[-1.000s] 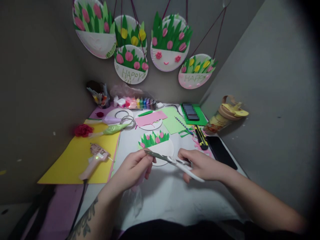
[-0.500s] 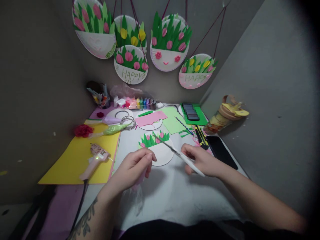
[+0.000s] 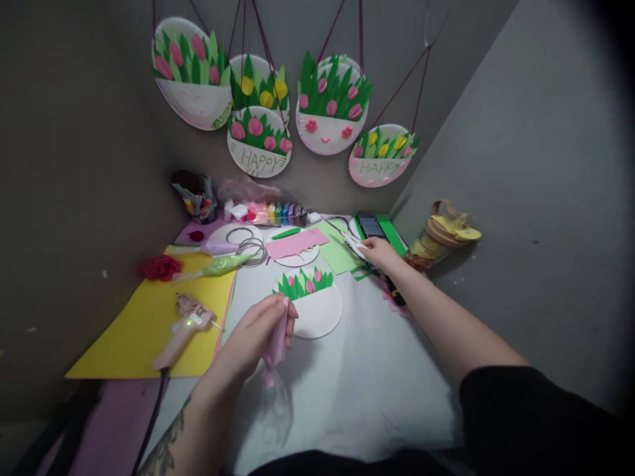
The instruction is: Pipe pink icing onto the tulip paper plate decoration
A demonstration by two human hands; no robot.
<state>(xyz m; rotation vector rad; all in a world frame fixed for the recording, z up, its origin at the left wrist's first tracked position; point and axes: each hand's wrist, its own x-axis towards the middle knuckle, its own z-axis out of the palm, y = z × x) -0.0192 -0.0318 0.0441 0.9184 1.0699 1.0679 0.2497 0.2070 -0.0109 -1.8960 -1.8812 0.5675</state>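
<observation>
In a narrow nook seen from the head camera, grey walls (image 3: 526, 198) close in on the left, at the back and on the right around a white work surface (image 3: 377, 383). Close to the person's side of it, the left hand (image 3: 262, 324) is closed around a pink piping bag (image 3: 276, 344), narrow tip up, its clear plastic end hanging below the fingers over the surface. Farther out on the right, the right hand (image 3: 381, 254) grips the white handles of the scissors (image 3: 354, 244), blades pointing toward the back wall, above a light green sheet (image 3: 340, 258); whether they touch it I cannot tell. Between the hands, just beyond the left one, lies a white paper plate (image 3: 320, 317) with green paper leaves and pink tulips along its far part. On the left a yellow sheet (image 3: 124, 330) carries a glue gun (image 3: 186, 330) with its small light lit, and red yarn (image 3: 163, 268) sits near its far edge, close to a green piping bag (image 3: 225, 264). Farther back are pink paper (image 3: 297, 244) on another plate and a row of coloured pots (image 3: 285, 213) against the wall. On the right stands a lidded cup (image 3: 436, 241). Above, decorated plates (image 3: 332, 135) hang on dark red cords across the back wall, some lettered "HAPPY".
</observation>
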